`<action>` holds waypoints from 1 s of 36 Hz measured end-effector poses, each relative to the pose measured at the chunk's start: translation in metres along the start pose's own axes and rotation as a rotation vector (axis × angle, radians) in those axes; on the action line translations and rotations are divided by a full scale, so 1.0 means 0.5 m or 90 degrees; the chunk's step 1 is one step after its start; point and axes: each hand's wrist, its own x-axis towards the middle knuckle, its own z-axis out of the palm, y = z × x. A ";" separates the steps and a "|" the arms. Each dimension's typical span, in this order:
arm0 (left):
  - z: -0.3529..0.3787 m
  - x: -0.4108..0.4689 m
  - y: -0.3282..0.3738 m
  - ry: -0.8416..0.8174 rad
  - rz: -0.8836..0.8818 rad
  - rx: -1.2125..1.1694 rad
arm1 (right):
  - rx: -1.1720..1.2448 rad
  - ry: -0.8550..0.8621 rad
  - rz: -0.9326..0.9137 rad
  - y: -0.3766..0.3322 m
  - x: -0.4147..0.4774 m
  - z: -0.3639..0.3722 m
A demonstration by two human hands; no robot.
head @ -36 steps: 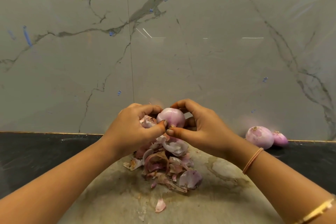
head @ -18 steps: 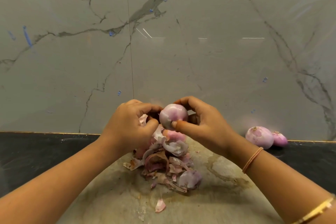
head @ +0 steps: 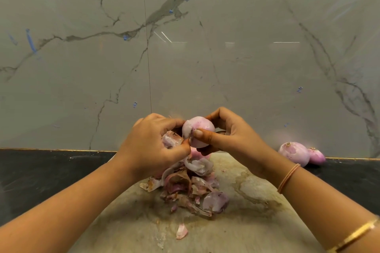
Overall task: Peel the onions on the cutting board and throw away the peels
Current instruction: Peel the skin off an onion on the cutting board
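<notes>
Pink onion [head: 198,131] was gripped in the right hand [head: 232,135] above the cutting board [head: 257,222]; the left hand [head: 148,150] clutched a scrap of skin [head: 170,139] beside it. Peels [head: 191,187] lay heaped below, partly hidden by both hands. Two more onions [head: 294,155] rested on the black counter [head: 41,181].

A pale marble-look wall [head: 226,72] veined in grey, split by a thin vertical seam [head: 147,57], rises behind a black countertop [head: 41,181]. Strip-light reflections [head: 285,42] streak its glossy face, and small blue marks [head: 30,41] dot it.
</notes>
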 end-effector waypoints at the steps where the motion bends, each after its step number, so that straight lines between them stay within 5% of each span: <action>1: -0.001 0.001 0.000 -0.002 0.004 0.004 | -0.002 -0.002 0.002 -0.001 0.000 0.001; 23: 0.001 -0.003 0.000 -0.031 0.005 0.082 | -0.055 -0.025 0.024 -0.001 -0.005 0.014; 36: 0.017 -0.005 0.009 0.003 0.070 0.332 | 0.005 0.034 0.077 -0.002 -0.003 0.022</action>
